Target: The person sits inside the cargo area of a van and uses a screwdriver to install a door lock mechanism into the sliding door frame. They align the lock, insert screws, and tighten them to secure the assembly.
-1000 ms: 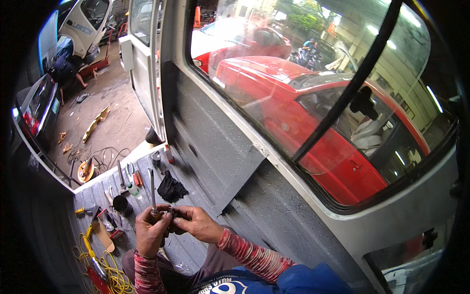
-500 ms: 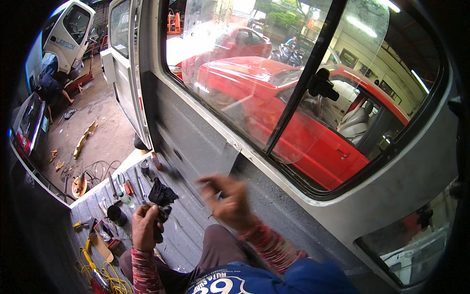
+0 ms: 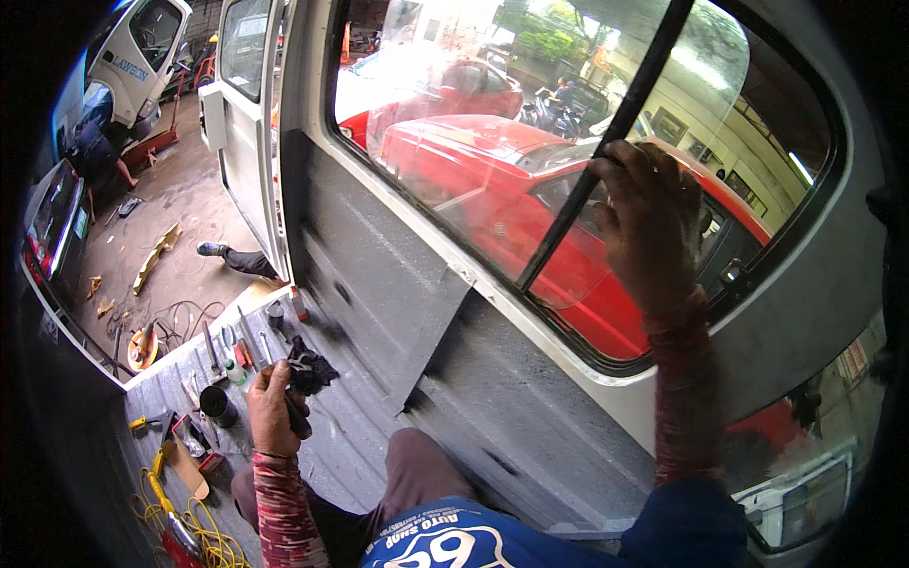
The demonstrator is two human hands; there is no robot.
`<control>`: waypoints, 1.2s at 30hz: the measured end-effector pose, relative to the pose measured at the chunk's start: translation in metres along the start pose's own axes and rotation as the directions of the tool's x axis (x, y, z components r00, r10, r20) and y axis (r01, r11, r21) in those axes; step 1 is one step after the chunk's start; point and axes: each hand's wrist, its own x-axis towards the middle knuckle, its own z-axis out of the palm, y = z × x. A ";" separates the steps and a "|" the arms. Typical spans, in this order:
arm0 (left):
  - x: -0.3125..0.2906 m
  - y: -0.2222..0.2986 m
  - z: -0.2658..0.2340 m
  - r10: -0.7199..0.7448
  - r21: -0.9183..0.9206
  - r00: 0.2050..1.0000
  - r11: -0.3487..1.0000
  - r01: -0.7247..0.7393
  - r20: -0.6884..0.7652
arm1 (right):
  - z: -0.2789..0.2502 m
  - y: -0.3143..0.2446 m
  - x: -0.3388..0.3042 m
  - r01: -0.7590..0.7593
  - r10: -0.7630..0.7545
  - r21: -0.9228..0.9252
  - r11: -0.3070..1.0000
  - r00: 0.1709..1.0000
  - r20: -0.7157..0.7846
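Low at the left, my left hand (image 3: 275,417) is closed around a dark object (image 3: 299,421) whose kind I cannot make out. A crumpled black cloth (image 3: 311,367) lies just beyond it on the ribbed grey vehicle floor (image 3: 355,464). My right hand (image 3: 646,222) is raised to the sliding window. Its fingers are bent but apart, with the tips at the black upright bar (image 3: 568,222) between the panes. The palm and whatever lies behind it are hidden.
Left of my left hand stand a black cup (image 3: 219,407) and a small green bottle (image 3: 235,371) among hand tools. A yellow cord (image 3: 213,540) coils nearer me. An open white door (image 3: 248,161) is ahead; a red car (image 3: 473,142) stands outside the window.
My right hand has risen from in front of the grey side panel to the window bar. My left hand has shifted slightly, still holding the dark object. A leg now shows by the open door.
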 end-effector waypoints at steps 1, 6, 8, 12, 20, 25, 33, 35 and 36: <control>0.000 0.000 -0.001 0.008 -0.003 1.000 1.000 -0.008 0.007 | -0.002 0.004 -0.001 0.025 -0.025 0.015 1.000 0.999 0.045; -0.003 0.009 -0.008 -0.033 0.032 0.997 0.999 0.031 0.065 | -0.016 0.023 0.006 0.169 -0.173 0.038 0.985 0.971 0.167; -0.004 0.014 -0.009 -0.029 0.003 0.997 1.000 0.029 0.071 | -0.029 0.027 0.004 0.196 -0.195 0.014 0.980 0.958 0.209; -0.006 0.021 -0.004 -0.033 -0.020 0.997 0.999 0.034 0.064 | -0.054 0.030 -0.011 0.118 -0.119 0.022 0.993 0.957 0.265; -0.017 0.025 0.000 -0.010 -0.135 0.991 0.990 0.029 0.136 | -0.038 -0.048 -0.048 -0.125 0.077 0.617 0.777 0.992 0.105; -0.030 0.027 -0.005 -0.008 -0.067 0.980 0.997 0.022 0.199 | 0.002 -0.201 -0.070 -0.336 -0.167 0.940 0.055 0.925 0.340; -0.062 0.025 -0.012 0.002 0.106 0.995 0.994 -0.012 0.096 | 0.016 -0.325 -0.103 -0.512 -0.262 0.705 -0.490 0.858 0.441; -0.067 0.026 -0.012 0.017 0.152 0.996 0.988 -0.031 0.092 | 0.017 -0.330 -0.114 -0.596 -0.320 0.529 -0.604 0.789 0.524; -0.069 0.025 -0.011 0.027 0.182 0.994 0.982 -0.045 0.101 | 0.017 -0.331 -0.119 -0.625 -0.335 0.462 -0.629 0.754 0.564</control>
